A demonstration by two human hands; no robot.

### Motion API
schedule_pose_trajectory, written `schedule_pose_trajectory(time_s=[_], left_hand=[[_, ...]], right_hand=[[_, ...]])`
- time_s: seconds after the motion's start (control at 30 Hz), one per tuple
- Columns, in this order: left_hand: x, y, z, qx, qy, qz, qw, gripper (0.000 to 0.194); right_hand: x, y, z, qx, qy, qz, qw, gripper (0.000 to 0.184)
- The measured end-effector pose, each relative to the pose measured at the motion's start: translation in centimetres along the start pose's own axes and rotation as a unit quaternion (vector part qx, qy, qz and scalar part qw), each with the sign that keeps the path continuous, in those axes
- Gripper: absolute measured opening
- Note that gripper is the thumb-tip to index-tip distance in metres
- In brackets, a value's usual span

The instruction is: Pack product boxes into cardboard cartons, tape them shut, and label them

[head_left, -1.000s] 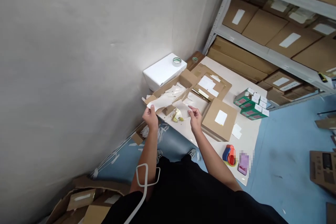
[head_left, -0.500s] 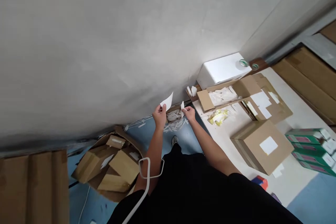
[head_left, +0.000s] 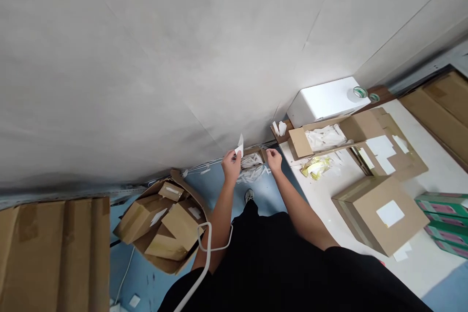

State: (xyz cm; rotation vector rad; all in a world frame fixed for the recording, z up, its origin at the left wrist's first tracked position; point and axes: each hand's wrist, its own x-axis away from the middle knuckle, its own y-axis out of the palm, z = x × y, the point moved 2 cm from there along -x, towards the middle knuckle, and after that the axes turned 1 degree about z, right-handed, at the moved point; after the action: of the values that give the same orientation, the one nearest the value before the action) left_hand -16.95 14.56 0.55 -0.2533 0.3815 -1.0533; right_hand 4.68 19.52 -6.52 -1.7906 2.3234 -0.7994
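Observation:
My left hand (head_left: 231, 166) is closed on a small white slip of paper (head_left: 240, 147), pinched between thumb and fingers with one curled end pointing up. To its right, my right hand (head_left: 274, 159) has its fingertips drawn together, and nothing shows between them. Below and between the hands, a small open cardboard box (head_left: 262, 154) stands on the floor by the wall. White paper strips (head_left: 252, 171) fill it and lie scattered in front of it.
On the right, a white table (head_left: 321, 190) bears an open carton (head_left: 300, 140) of white pieces, a closed cardboard box (head_left: 405, 224), crumpled yellow tape (head_left: 315, 167) and green boxes (head_left: 446, 222). A large carton (head_left: 203, 195) of smaller boxes stands at left. A wall (head_left: 164, 58) rises ahead.
The white strip that was in my right hand no longer shows there. In my left hand the paper slip has turned and appears narrower. The view has shifted slightly.

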Motion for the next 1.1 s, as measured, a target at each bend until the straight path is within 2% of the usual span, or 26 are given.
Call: schedule_pose_trajectory(time_s=[0.1, 0.2, 0.27, 0.37, 0.5, 0.63, 0.7, 0.77, 0.87, 0.9, 0.97, 1.03, 1.1], left_hand=[[0.4, 3.2, 2.2, 0.012, 0.062, -0.046, 0.997, 0.025], [1.3, 7.4, 5.3, 0.025, 0.132, -0.111, 0.985, 0.024], [2.4, 10.4, 7.8, 0.04, 0.188, -0.161, 0.968, 0.022], [4.7, 15.2, 11.7, 0.056, 0.275, -0.216, 0.935, 0.017], [9.4, 22.3, 17.1, 0.061, 0.354, -0.275, 0.892, 0.028], [16.2, 29.2, 21.8, 0.085, 0.379, -0.372, 0.843, 0.057], [19.9, 32.2, 23.2, 0.109, 0.361, -0.441, 0.814, 0.071], [23.2, 34.9, 23.9, 0.136, 0.283, -0.496, 0.81, 0.074], [27.0, 38.6, 23.8, 0.175, 0.095, -0.526, 0.827, 0.048], [28.0, 39.8, 23.7, 0.182, 0.053, -0.532, 0.825, 0.04], [29.7, 41.9, 23.7, 0.183, 0.02, -0.55, 0.815, 0.034], [31.1, 43.7, 23.8, 0.167, 0.024, -0.559, 0.812, 0.032], [32.3, 45.1, 23.7, 0.136, 0.029, -0.557, 0.819, 0.029]], right_hand=[[1.5, -3.4, -1.3, -0.101, -0.032, 0.022, 0.994, 0.041], [2.8, -7.4, -3.1, -0.195, -0.037, 0.026, 0.98, 0.046], [3.6, -10.6, -3.9, -0.259, -0.025, 0.041, 0.965, 0.048], [4.7, -16.3, -3.9, -0.337, 0.006, 0.103, 0.936, 0.05], [6.2, -25.0, -1.3, -0.392, 0.039, 0.222, 0.892, 0.043], [7.7, -33.7, 3.8, -0.411, 0.067, 0.346, 0.841, 0.038], [8.5, -37.7, 6.8, -0.408, 0.076, 0.414, 0.81, 0.039], [9.3, -41.1, 9.7, -0.402, 0.084, 0.448, 0.794, 0.039], [9.9, -44.3, 13.7, -0.405, 0.101, 0.434, 0.798, 0.039], [10.0, -44.9, 15.0, -0.41, 0.109, 0.425, 0.8, 0.039], [10.0, -45.8, 17.4, -0.419, 0.125, 0.41, 0.8, 0.041], [9.8, -46.4, 19.6, -0.413, 0.137, 0.409, 0.802, 0.041], [9.5, -47.1, 21.7, -0.371, 0.148, 0.432, 0.808, 0.04]])
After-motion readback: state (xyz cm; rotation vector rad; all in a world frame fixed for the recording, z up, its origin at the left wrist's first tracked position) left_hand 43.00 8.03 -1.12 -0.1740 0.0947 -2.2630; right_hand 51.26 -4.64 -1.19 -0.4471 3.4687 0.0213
